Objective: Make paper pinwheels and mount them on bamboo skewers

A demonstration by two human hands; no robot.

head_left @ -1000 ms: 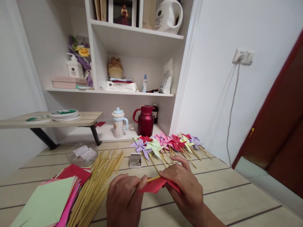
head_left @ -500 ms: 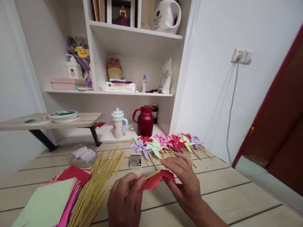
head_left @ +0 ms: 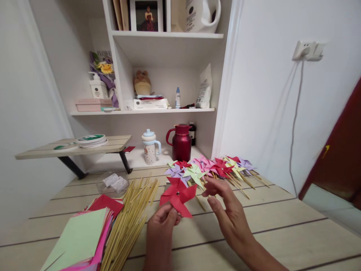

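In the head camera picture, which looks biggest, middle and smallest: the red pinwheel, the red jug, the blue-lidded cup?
1. Red pinwheel, though it is nearest the camera, so unsure.
2. Red jug.
3. Blue-lidded cup.

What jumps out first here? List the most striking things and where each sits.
The red pinwheel stands out at centre, held up by the left hand, with the right hand open just beside it. Behind it, a row of finished pinwheels in many colours lies along the far edge of the wooden table. At lower left lie a bundle of bamboo sticks and a stack of coloured paper.
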